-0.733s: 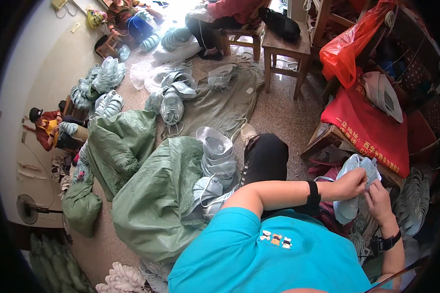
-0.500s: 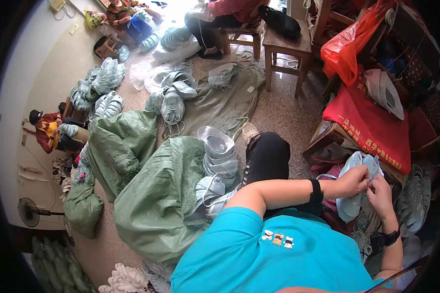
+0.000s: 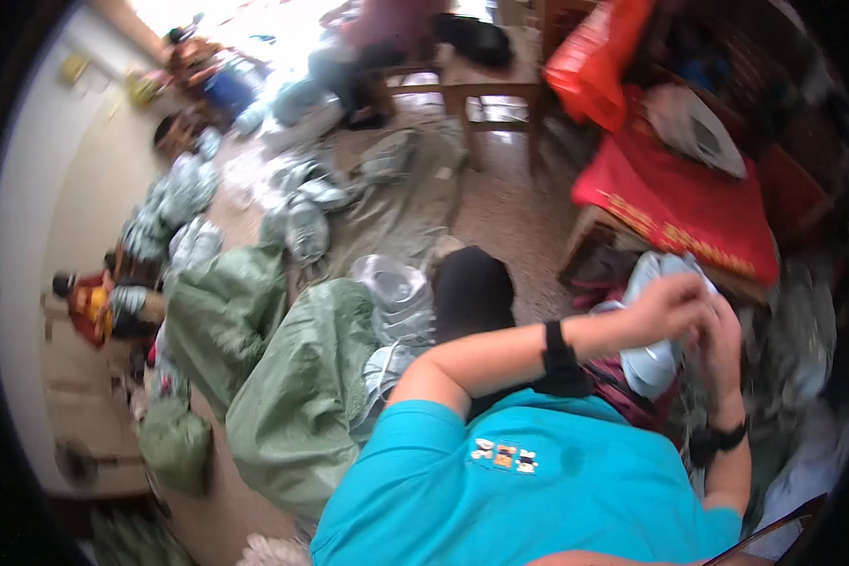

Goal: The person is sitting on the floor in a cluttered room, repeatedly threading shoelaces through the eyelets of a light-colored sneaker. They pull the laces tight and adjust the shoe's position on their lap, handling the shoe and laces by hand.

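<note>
A pale blue shoe upper [image 3: 649,366] rests on the maroon cloth at my lap, partly covered by my hands. My left hand [image 3: 668,307] is raised over it with the fingers curled together. Beside it, my right hand [image 3: 722,344] meets the left at the fingertips, its fingers bent inward. Motion blur hides whatever small thing is pinched between them. A dark band is on my left forearm and a dark watch [image 3: 719,441] on my right wrist.
Green sacks [image 3: 302,406] and stacked pale uppers [image 3: 391,292] lie to my left. A red cloth [image 3: 674,203] covers a wooden stand at the right, with a white shoe upper [image 3: 693,127] on it. Wooden stools [image 3: 491,90] and seated people are farther off.
The whole view has shifted and blurred as my head turned. My hands have lifted a little off the shoe upper, fingertips now close together above it.
</note>
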The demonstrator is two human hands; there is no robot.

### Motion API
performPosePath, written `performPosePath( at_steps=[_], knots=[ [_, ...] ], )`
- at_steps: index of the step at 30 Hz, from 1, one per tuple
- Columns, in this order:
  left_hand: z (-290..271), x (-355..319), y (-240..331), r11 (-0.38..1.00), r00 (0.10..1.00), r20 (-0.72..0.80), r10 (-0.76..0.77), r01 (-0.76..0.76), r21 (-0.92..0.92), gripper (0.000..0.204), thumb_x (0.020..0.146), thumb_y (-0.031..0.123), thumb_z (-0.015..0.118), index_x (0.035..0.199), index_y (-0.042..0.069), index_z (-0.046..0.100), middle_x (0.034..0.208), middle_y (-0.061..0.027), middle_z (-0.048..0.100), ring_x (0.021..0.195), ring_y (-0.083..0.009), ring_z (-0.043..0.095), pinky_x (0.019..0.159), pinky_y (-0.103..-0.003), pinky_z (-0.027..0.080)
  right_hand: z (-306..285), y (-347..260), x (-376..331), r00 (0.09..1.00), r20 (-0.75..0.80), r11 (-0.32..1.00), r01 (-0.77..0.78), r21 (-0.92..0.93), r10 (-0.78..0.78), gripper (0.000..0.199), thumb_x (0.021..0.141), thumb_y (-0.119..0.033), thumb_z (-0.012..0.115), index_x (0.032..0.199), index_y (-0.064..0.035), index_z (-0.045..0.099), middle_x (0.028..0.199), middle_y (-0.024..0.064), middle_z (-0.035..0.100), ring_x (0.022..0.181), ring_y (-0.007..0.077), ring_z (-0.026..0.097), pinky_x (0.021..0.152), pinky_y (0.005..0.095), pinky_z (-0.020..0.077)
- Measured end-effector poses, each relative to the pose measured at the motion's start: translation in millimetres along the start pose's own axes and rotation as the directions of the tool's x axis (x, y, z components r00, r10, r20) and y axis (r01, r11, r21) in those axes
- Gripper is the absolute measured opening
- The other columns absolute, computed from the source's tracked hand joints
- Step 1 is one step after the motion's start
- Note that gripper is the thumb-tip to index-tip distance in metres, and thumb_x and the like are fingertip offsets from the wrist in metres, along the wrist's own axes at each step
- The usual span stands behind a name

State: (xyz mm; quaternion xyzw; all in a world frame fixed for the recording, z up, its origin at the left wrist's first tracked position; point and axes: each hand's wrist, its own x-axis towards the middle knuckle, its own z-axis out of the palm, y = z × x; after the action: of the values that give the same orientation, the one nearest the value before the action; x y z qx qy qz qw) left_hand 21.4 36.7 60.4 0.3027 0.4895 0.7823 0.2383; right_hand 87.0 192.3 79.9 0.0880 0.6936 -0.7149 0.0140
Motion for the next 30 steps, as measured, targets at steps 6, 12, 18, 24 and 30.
performPosePath(
  at_steps=[6, 12, 18, 24, 30],
  knots=[
    [-26.2, 12.6, -13.4, 0.988, 0.977, -0.153, -0.150, 0.144, -0.050, 0.011, 0.095, 0.014, 0.061, 0.102, 0.006, 0.060, 0.090, 0.0003, 0.061, 0.082, -0.0091, 0.058, 0.073, -0.024, 0.047, -3.6, -45.9, 7.1, 0.980, 0.063, 0.982, 0.189, -0.009, -0.188, 0.019, 0.102, -0.022, 0.050, 0.098, -0.0041, 0.052, 0.077, -0.0005, 0.052, 0.051, 0.0044, 0.049, 0.050, 0.0192, 0.0447],
    [-27.3, 31.8, -17.5, 0.981, 0.966, -0.192, -0.171, 0.149, -0.122, 0.021, 0.093, 0.004, 0.060, 0.111, 0.001, 0.052, 0.093, -0.0038, 0.060, 0.082, -0.0106, 0.060, 0.075, -0.025, 0.050, -14.7, -5.4, 43.3, 0.987, 0.034, 0.987, 0.158, -0.020, -0.157, 0.017, 0.100, -0.012, 0.053, 0.110, 0.0016, 0.053, 0.089, 0.0025, 0.059, 0.073, 0.0086, 0.062, 0.063, 0.0244, 0.0522],
    [-29.1, 35.5, -13.5, 0.991, 0.969, -0.205, -0.135, 0.135, -0.012, 0.033, 0.091, 0.003, 0.061, 0.120, 0.000, 0.046, 0.093, -0.0060, 0.061, 0.080, -0.0107, 0.060, 0.072, -0.022, 0.050, -10.7, -10.4, 46.8, 0.982, 0.151, 0.993, 0.116, -0.015, -0.112, 0.018, 0.097, -0.010, 0.055, 0.112, 0.0011, 0.057, 0.096, 0.0044, 0.063, 0.080, 0.0106, 0.064, 0.069, 0.0251, 0.0538],
    [-39.5, 45.4, -5.3, 0.985, 0.974, -0.145, -0.172, 0.175, 0.011, 0.033, 0.091, 0.005, 0.062, 0.121, -0.001, 0.049, 0.091, -0.0048, 0.062, 0.074, -0.0096, 0.059, 0.067, -0.022, 0.048, -14.6, -24.7, 60.2, 0.967, 0.210, 0.972, 0.177, -0.153, -0.143, 0.009, 0.095, -0.008, 0.057, 0.101, -0.0006, 0.058, 0.087, 0.0031, 0.063, 0.072, 0.0094, 0.064, 0.066, 0.0236, 0.0527],
    [-48.0, 37.8, 2.7, 0.930, 0.960, 0.079, -0.268, 0.280, -0.239, 0.036, 0.101, 0.022, 0.050, 0.129, -0.001, 0.050, 0.120, -0.0131, 0.063, 0.072, -0.0085, 0.057, 0.066, -0.021, 0.049, 3.5, -128.8, 65.0, 0.808, 0.231, 0.764, 0.588, -0.266, -0.542, 0.016, 0.097, -0.013, 0.051, 0.099, 0.0020, 0.059, 0.085, 0.0092, 0.065, 0.074, 0.0154, 0.065, 0.068, 0.0281, 0.0542]
  ],
)
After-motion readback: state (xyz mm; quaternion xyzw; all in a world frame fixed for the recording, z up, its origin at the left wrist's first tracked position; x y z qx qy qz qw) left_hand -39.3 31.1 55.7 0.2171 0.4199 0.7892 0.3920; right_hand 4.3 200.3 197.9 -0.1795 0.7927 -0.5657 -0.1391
